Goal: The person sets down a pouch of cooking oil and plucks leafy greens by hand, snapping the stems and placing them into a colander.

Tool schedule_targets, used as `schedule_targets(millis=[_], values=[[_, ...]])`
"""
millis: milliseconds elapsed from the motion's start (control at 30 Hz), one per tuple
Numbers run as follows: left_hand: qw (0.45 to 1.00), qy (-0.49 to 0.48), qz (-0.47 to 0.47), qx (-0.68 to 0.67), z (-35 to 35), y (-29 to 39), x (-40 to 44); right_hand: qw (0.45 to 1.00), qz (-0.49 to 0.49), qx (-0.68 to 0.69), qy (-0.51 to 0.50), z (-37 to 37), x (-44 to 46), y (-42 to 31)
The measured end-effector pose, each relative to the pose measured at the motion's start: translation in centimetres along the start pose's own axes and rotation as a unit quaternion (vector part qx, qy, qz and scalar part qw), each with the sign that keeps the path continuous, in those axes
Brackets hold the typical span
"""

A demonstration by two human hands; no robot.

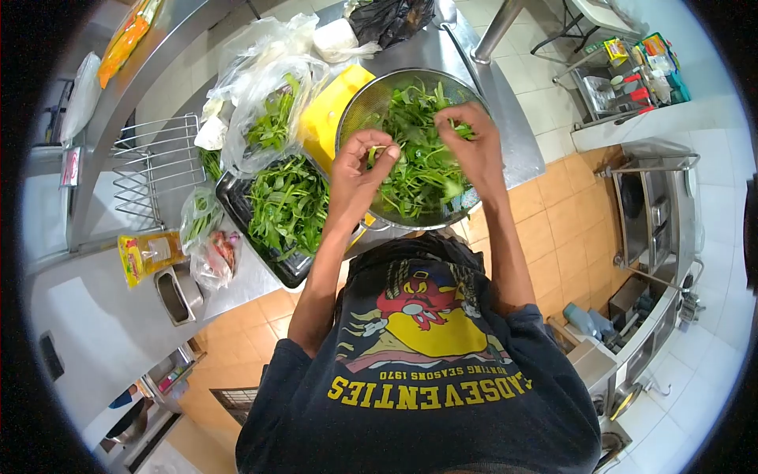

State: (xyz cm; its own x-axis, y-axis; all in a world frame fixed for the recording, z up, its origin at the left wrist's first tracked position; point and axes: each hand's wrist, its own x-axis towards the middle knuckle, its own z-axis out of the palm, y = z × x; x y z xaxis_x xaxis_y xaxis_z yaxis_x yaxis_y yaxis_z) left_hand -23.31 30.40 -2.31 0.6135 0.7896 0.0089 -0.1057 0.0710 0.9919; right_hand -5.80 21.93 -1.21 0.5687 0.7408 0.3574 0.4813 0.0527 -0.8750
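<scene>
My left hand (365, 170) is pinched around a short green stem, over the left side of a round mesh strainer (345, 118). Above the strainer's right side, my right hand (474, 146) is closed, with thumb and fingers together; I cannot make out what is between them. Long-stemmed leafy greens (414, 186) fill the strainer, and a few leaves below my right hand are blurred. To the left, a black tray (230, 197) holds another heap of leafy greens (290, 201). Behind it, a clear plastic bag (245, 87) has more greens in it.
A yellow board or container (328, 103) sits between bag and strainer. A black plastic bag (391, 20) lies at the back of the steel table (517, 146). On the left are a wire rack (158, 158), a yellow packet (146, 254) and a small metal pan (178, 296).
</scene>
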Motion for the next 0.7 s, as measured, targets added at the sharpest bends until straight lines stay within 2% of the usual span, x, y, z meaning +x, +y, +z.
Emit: schedule_targets(millis=[100,200,300,400,433,500,533,633,700], values=[[0.999,0.024,0.024,-0.004,-2.8,-0.6,-0.4,0.999,-0.011,0.001,-0.031,-1.0,0.1,0.6],[0.985,0.055,0.045,0.157,-7.9,-0.8,-1.2,1.000,0.008,0.010,-0.029,-1.0,-0.2,1.1],[0.946,0.110,0.019,0.306,-12.1,1.3,-2.9,0.998,0.031,0.001,-0.052,-1.1,-0.5,0.5],[0.911,0.079,-0.027,0.404,-14.1,3.2,-4.4,0.996,0.051,0.004,-0.071,-0.9,-0.6,0.3],[0.892,0.061,0.007,0.448,-14.9,3.0,-4.7,0.995,0.058,0.007,-0.077,-0.8,-0.5,0.3],[0.869,0.085,0.072,0.482,-15.1,2.5,-4.5,0.994,0.058,0.037,-0.090,-0.7,-0.3,-0.1],[0.857,0.095,0.105,0.496,-15.0,2.3,-4.2,0.993,0.058,0.050,-0.095,-0.7,-0.2,-0.2],[0.922,0.137,0.065,0.357,-11.6,2.5,-3.3,0.985,0.103,0.079,-0.114,-0.7,-0.3,-0.7],[0.943,0.118,0.081,0.300,-8.7,2.2,-2.3,0.984,0.096,0.086,-0.119,-0.8,-0.3,-0.9]])
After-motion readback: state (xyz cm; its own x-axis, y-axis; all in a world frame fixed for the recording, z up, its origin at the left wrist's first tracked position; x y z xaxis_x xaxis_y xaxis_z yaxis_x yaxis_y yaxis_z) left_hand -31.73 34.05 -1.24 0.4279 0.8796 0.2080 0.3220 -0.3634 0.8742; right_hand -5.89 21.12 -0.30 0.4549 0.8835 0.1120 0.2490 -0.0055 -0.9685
